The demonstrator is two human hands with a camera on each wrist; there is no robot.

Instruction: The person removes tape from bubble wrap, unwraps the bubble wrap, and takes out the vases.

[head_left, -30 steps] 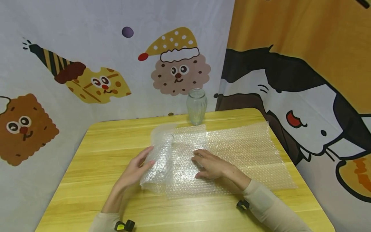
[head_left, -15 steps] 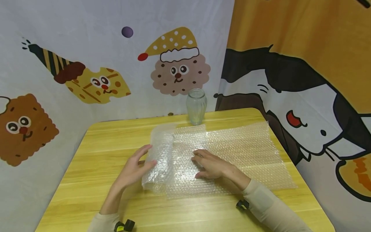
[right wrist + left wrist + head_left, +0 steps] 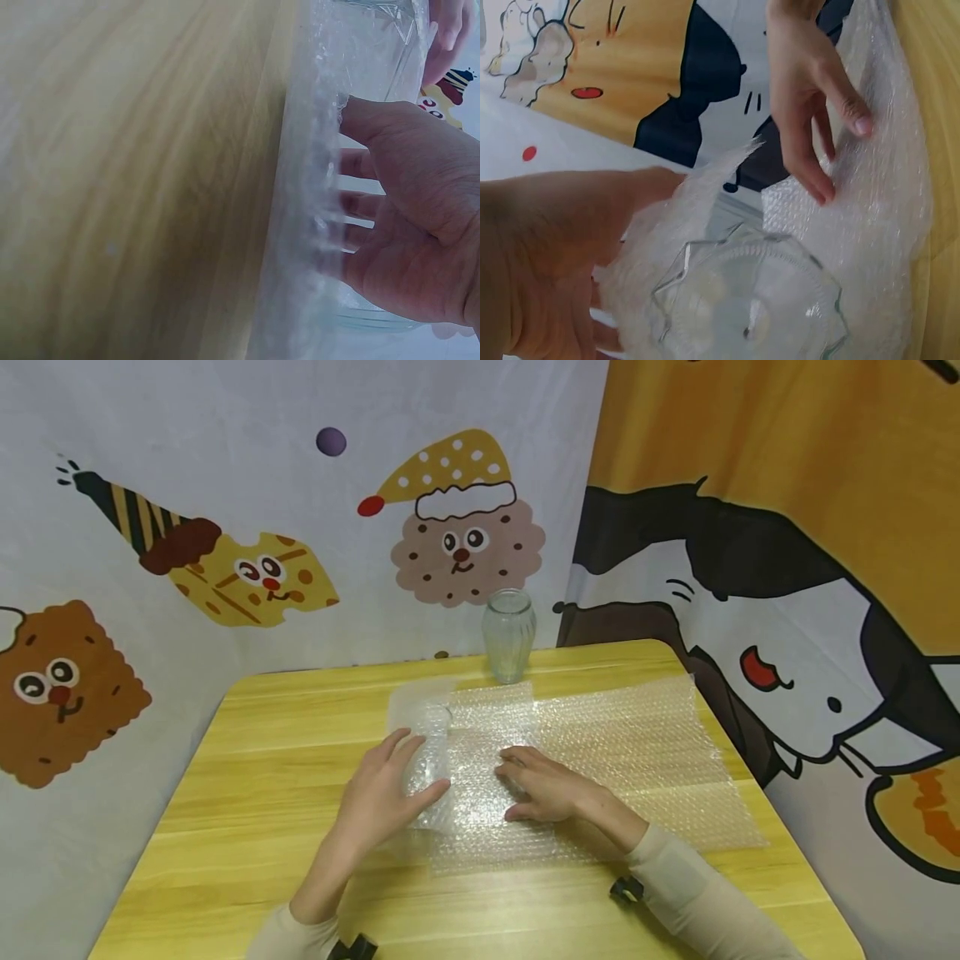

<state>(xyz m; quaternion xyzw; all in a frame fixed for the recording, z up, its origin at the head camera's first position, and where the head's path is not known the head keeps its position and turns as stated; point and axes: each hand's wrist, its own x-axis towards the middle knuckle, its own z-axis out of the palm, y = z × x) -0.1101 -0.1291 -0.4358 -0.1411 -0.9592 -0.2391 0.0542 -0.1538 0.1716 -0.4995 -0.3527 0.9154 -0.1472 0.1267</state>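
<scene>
A sheet of clear bubble wrap (image 3: 637,760) spreads across the table. Its left part is rolled around a clear glass vessel (image 3: 746,300), whose scalloped end shows in the left wrist view; the wrap covers much of the rest. My left hand (image 3: 378,797) lies over the left side of this roll (image 3: 431,764), thumb and fingers spread along it. To the right of the roll, my right hand (image 3: 551,789) rests on the flat wrap with its fingers loosely bent. In the right wrist view its fingertips touch the bubble wrap (image 3: 300,225).
A clear glass vase (image 3: 510,635) stands upright at the back of the wooden table (image 3: 247,760), just behind the wrap. Cartoon-printed curtains (image 3: 277,485) hang close behind and to the right of the table. A dark wrist camera (image 3: 626,890) sits by the right sleeve.
My left hand has shifted to the right, from the roll's left edge to over the top of it. The roll's near end looks drawn in slightly rightward. My right hand stays put.
</scene>
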